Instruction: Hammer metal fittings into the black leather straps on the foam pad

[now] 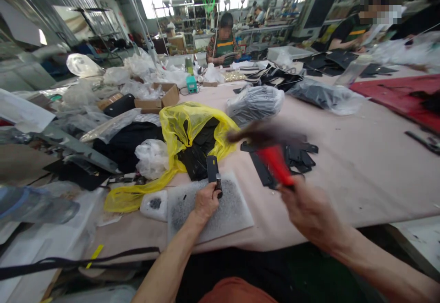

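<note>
On the speckled white board (237, 206), my left hand (207, 200) is closed around a short metal punch (219, 186) that stands upright. A black strap piece (212, 168) with a small slot lies under or beside the punch. My right hand (305, 206) grips the red handle of a hammer (275, 163), raised to the right of the board; its dark head is blurred by motion. Behind the hammer is a pile of black pieces (302, 156). A yellow plastic bag (172, 119) holding black pieces lies open beyond the board.
A small white block (154, 204) sits left of the board. Clear bags of grey and black pieces (256, 102) lie farther back, near a cardboard box (170, 96) and a teal device (191, 84). A red mat (395, 94) is at right. Two persons sit across the table.
</note>
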Tool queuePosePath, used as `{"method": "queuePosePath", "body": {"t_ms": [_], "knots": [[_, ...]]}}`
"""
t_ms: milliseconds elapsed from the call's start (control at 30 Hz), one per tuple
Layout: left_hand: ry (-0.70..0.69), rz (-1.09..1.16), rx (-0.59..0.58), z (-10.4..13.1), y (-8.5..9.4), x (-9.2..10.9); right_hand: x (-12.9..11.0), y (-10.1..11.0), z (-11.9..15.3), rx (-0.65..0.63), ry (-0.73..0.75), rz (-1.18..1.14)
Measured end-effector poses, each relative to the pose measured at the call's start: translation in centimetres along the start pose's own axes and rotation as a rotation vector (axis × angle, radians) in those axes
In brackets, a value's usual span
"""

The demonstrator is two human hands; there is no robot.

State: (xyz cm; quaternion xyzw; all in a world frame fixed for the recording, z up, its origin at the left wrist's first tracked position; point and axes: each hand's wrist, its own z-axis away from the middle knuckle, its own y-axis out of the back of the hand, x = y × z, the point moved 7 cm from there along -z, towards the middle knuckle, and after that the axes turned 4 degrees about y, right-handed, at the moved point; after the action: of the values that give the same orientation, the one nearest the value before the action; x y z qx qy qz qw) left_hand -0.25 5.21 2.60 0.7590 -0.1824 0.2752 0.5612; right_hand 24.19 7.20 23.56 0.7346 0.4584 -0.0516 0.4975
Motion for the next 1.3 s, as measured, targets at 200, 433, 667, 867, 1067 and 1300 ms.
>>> {"method": "queuePosePath", "body": {"t_ms": [200, 433, 667, 867, 1067, 1300], "knots": [[0.003, 0.012, 0.014, 0.1, 0.0, -0.1, 8.3, -4.6, 5.0, -0.532, -0.118, 0.378], [0.032, 0.063, -0.028, 0.2, 0.0, -0.1, 15.3, -11.2, 9.5, -0.591, -0.401, 0.293], [0.067, 0.253, -0.116, -0.3, 0.7, 0.7, 5.8, -16.6, 4.6, -0.375, 0.016, 0.228], [0.179, 0.381, -0.097, -1.1, -0.3, -0.7, 3.4, -22.1, 4.1, -0.400, -0.013, 0.090], [0.439, 0.523, 0.070, -1.3, 0.2, -4.4, 4.3, -22.4, 4.6, -0.394, -0.051, 0.075], [0.303, 0.349, 0.042, 0.4, 1.8, -3.8, 5.7, -22.4, 2.8, -0.396, -0.123, 0.007]]}}
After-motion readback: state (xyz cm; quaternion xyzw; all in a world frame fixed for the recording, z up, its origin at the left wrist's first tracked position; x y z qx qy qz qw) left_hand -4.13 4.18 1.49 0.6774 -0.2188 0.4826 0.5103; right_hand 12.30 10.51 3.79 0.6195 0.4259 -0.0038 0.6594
